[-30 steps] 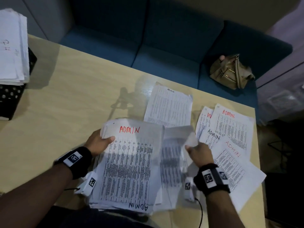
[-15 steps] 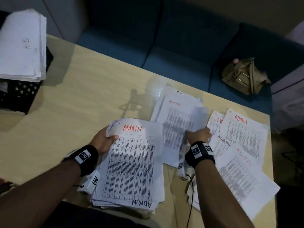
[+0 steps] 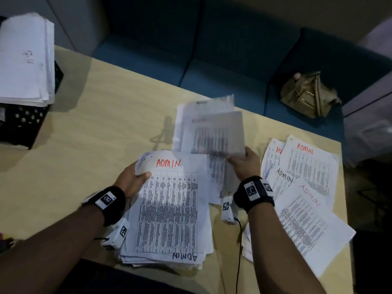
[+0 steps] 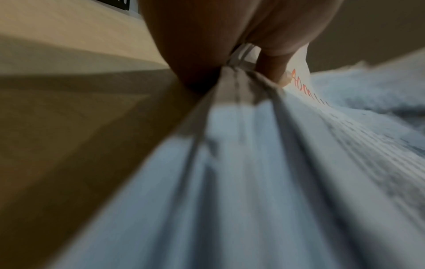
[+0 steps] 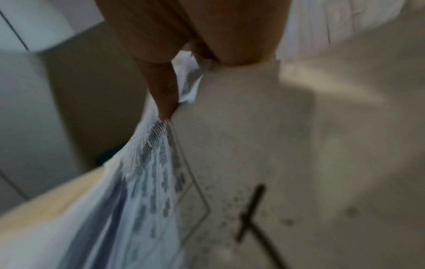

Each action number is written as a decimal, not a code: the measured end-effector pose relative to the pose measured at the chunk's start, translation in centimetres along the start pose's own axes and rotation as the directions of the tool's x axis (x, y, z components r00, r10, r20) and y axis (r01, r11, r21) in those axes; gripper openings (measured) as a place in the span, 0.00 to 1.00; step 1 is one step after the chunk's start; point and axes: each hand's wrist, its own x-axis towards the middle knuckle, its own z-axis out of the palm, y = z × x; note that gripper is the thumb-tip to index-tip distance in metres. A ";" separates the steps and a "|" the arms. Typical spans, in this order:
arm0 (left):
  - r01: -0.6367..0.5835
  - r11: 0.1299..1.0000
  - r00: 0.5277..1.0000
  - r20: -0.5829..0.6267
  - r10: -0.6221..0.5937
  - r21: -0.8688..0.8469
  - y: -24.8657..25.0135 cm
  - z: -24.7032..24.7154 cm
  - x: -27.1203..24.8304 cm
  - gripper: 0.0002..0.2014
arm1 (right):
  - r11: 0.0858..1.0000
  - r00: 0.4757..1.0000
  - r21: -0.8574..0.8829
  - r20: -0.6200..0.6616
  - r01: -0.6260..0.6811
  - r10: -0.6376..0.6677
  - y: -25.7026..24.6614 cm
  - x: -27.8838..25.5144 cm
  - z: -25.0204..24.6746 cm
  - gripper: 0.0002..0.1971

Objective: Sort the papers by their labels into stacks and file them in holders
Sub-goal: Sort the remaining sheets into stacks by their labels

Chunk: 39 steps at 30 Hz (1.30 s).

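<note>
Mid-sort: left hand (image 3: 131, 181) grips the ADMIN stack (image 3: 169, 209); right hand (image 3: 246, 162) fingers pinch loose sheets (image 3: 212, 132). Papers (image 3: 307, 187) remain scattered at the tabletop's right edge, unfiled.

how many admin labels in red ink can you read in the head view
5. One tops the stack in the left hand, one is on the blurred lifted sheet in the right hand, three are on loose sheets at right. Others may be hidden.
</note>
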 end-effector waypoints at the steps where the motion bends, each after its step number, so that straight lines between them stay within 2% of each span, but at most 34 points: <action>1: 0.027 1.000 1.000 -0.014 -0.027 -0.011 0.1 0.1 0.0 0.24 | 0.998 0.998 0.048 -0.036 0.045 -0.043 -0.8 -0.4 -1.2 0.21; 3: 0.062 0.998 0.996 -0.066 -0.061 -0.001 0.0 0.0 0.1 0.18 | 0.985 0.985 0.099 -0.119 0.141 -0.129 -2.4 -1.3 -4.1 0.16; 5: 0.072 0.997 0.991 -0.110 -0.073 -0.014 0.0 0.1 0.2 0.14 | 0.944 0.965 0.237 -0.180 0.231 -0.191 -3.0 -2.7 -6.8 0.13; 8: 0.052 0.997 0.987 -0.147 -0.061 -0.065 0.3 0.6 0.0 0.12 | 0.845 0.956 0.472 -0.258 0.250 -0.139 -2.2 -4.4 -9.8 0.06; 12: 0.040 0.988 0.984 -0.164 -0.064 -0.148 0.4 1.2 -0.3 0.13 | 0.789 0.911 0.533 -0.406 0.305 -0.078 -0.2 -5.6 -11.8 0.04; 13: 0.050 0.981 0.982 -0.171 -0.083 -0.189 0.3 1.3 -0.3 0.13 | 0.803 0.908 0.513 -0.413 0.302 -0.077 0.5 -5.6 -12.0 0.04; 14: 0.054 0.973 0.979 -0.179 -0.096 -0.224 0.5 1.4 -0.4 0.13 | 0.843 0.910 0.449 -0.399 0.297 -0.109 0.9 -5.8 -11.8 0.04; 16: 0.045 0.970 0.983 -0.164 -0.085 -0.237 0.9 1.6 -0.6 0.13 | 0.925 0.949 0.309 -0.287 0.222 -0.132 2.2 -6.1 -10.6 0.08; 19: 0.046 0.971 0.992 -0.102 -0.071 -0.234 1.4 2.5 -0.6 0.14 | 0.988 0.999 0.153 -0.048 0.016 -0.009 4.9 -6.7 -6.7 0.14; 22: 0.036 0.992 0.995 -0.084 -0.046 -0.122 1.6 3.5 0.2 0.06 | 0.985 0.986 0.112 0.118 -0.131 0.117 7.9 -8.1 -1.8 0.16; 23: 0.033 0.993 0.996 -0.082 -0.042 -0.114 1.6 3.7 0.4 0.08 | 0.990 0.983 0.042 0.129 -0.134 0.128 8.9 -8.5 -0.4 0.17; 25: 0.019 0.992 0.999 -0.038 -0.024 -0.128 1.7 4.1 0.6 0.26 | 0.989 0.979 -0.053 0.144 -0.141 0.147 9.6 -9.5 1.5 0.19; 26: -0.031 0.989 1.000 -0.002 0.031 -0.141 2.0 4.4 0.3 0.35 | 0.988 0.975 -0.031 0.159 -0.152 0.155 9.8 -9.7 2.1 0.20; 27: -0.095 0.985 0.994 0.039 0.102 -0.143 2.2 4.7 0.1 0.42 | 0.988 0.973 -0.042 0.173 -0.148 0.153 9.5 -10.0 2.4 0.21; 28: -0.159 0.979 0.983 0.075 0.169 -0.130 2.3 5.0 0.1 0.45 | 0.990 0.976 -0.083 0.176 -0.114 0.127 9.5 -10.0 2.8 0.23; 31: -0.155 0.988 0.986 0.057 0.154 0.002 2.3 5.4 0.5 0.31 | 0.974 0.989 -0.227 0.144 -0.004 0.038 8.5 -9.4 2.5 0.30; 33: -0.164 0.985 0.985 0.070 0.160 0.058 2.2 5.5 1.2 0.24 | 0.983 0.994 -0.176 0.103 0.050 -0.032 7.4 -8.7 1.6 0.37; 37: -0.266 0.956 0.930 0.294 0.220 0.125 3.1 5.6 0.8 0.29 | 0.978 0.979 -0.060 0.049 0.201 -0.198 5.2 -6.8 -0.5 0.42; 39: -0.302 0.944 0.883 0.413 0.224 0.135 3.0 5.8 0.8 0.33 | 0.972 0.972 -0.075 0.095 0.222 -0.214 4.3 -6.1 -1.1 0.41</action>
